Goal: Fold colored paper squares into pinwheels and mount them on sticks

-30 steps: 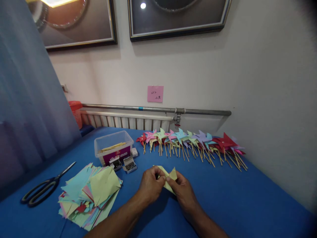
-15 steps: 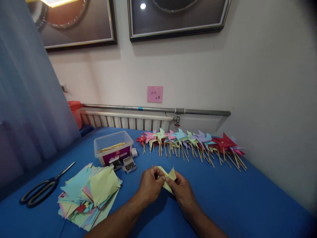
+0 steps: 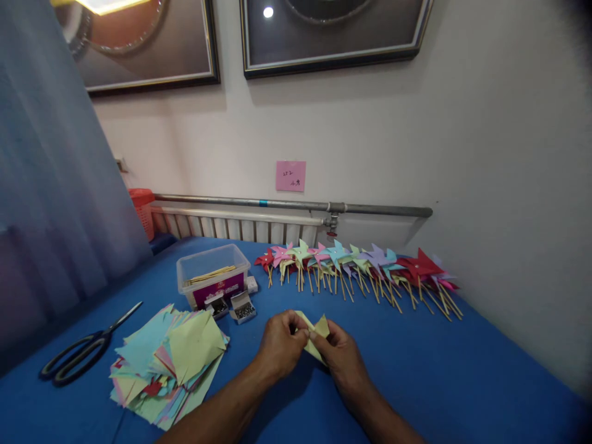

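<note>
Paper [image 3: 318, 333], yellow and folded, sits pinched between my left hand [image 3: 280, 346] and right hand [image 3: 340, 356] above the blue surface [image 3: 416, 370]. I judge the tips can spring open if my fingertips loosen, or the thin sheet can tear if I pull.

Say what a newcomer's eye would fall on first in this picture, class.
The row of colourful paper pinwheels along the blue table's far edge by the wall. Then the left hand and right hand at the centre, pinching a folded yellow paper, and the paper stack left.
</note>
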{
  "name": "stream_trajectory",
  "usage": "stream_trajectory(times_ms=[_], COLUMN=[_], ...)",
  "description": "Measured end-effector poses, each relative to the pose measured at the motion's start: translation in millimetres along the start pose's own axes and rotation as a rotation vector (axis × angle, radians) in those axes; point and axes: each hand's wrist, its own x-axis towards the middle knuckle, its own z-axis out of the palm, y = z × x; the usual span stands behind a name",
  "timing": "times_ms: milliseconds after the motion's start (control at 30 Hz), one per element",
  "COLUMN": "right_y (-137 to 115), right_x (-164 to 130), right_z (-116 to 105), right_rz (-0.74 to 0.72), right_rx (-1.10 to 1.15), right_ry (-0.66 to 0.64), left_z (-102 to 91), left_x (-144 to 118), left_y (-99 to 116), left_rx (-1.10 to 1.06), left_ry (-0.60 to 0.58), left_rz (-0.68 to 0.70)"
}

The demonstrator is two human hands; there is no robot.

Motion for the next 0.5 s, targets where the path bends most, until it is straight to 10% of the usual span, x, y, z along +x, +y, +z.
stream_trajectory(times_ms=[500], right_y=[-4.5], right_x=[-1.3], right_z=[2.2], right_rz=[0.021], right_rx=[0.034], right_ry=[0.01], left_z=[-0.7], left_x=[1.1], left_y=[-1.9], left_rx=[-0.011], left_ry=[-0.027], left_rz=[-0.017])
